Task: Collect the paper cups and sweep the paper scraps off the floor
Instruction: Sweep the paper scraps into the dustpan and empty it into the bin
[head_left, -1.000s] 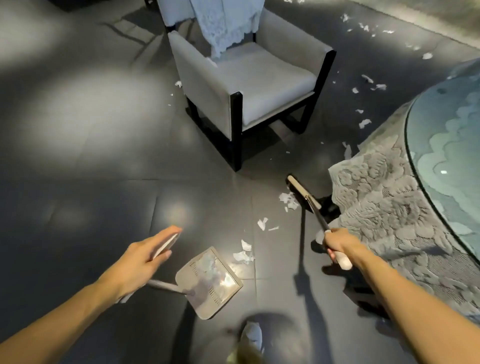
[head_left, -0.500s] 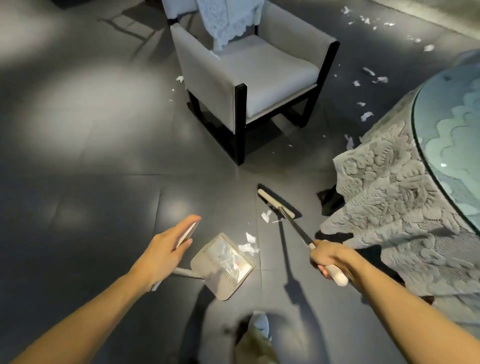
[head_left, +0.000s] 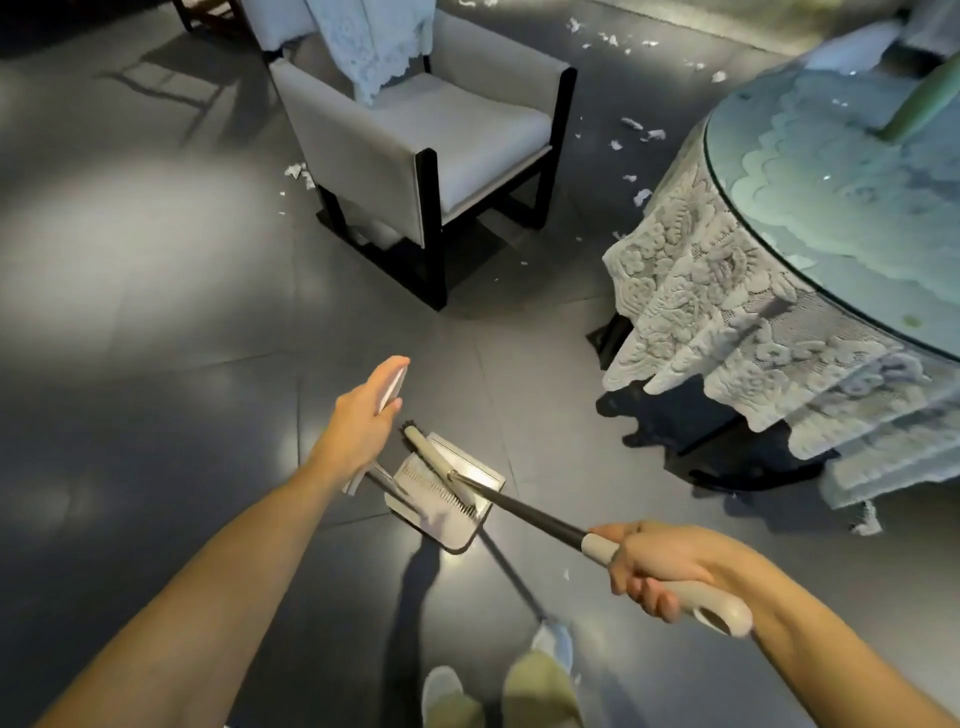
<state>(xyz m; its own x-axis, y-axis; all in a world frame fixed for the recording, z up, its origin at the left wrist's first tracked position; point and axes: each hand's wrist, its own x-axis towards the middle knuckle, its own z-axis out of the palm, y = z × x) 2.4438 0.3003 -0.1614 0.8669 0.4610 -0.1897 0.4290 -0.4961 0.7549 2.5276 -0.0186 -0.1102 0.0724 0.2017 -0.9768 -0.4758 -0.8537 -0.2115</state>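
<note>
A right hand, grip clamped on a black-and-cream broom, is brushing into a silver metal dustpan, which the left hand is gripping by its handle. White paper scraps are lying beside the lace-covered round table, probably needing sweeping next.

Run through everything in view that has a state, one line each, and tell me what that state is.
Broom: head lying across the dustpan.
Dustpan: tray down on the floor.
Left hand: holds the dustpan's handle.
Right hand: grips the broom's handle.
Paper scraps: scattered on the floor, unswept.
Armchair: upright, lace cloth draped over its back.
Table: covered by a tablecloth.
</note>
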